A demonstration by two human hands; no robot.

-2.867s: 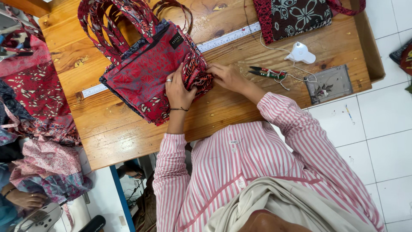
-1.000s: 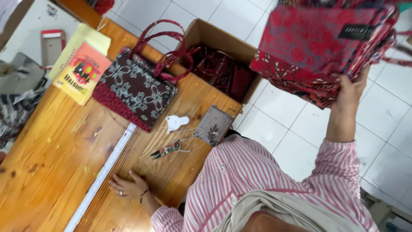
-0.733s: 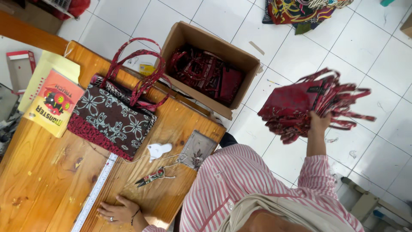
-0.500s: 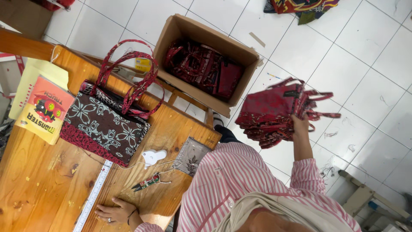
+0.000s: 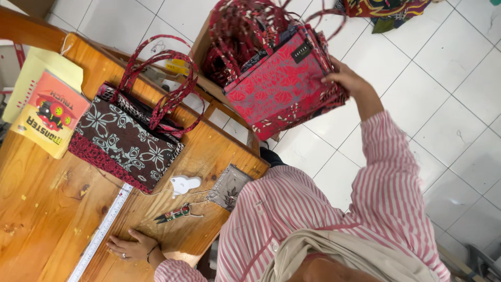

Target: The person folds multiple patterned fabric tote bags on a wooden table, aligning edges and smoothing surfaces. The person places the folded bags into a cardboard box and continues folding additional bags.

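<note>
My right hand (image 5: pixel 348 79) grips a red patterned fabric handbag (image 5: pixel 284 83) by its side, held in the air over a cardboard box (image 5: pixel 201 47) on the white tiled floor. The bag's looped handles point away from me, toward the box. My left hand (image 5: pixel 130 247) lies flat, palm down, on the wooden table (image 5: pixel 47 209), fingers spread, next to a white ruler (image 5: pixel 102 230). It holds nothing. A small pair of patterned snips (image 5: pixel 175 213) lies just beyond it.
A dark brown floral handbag (image 5: pixel 122 138) with red handles lies on the table. Near it are a white plastic piece (image 5: pixel 183 184), a grey fabric swatch (image 5: pixel 229 187) and a yellow-orange booklet (image 5: pixel 49 117). More colourful cloth (image 5: pixel 389 9) lies on the floor beyond.
My right hand has carried the red handbag off the table and swung it out over the floor, now up by the cardboard box. My left hand has stayed flat on the table.
</note>
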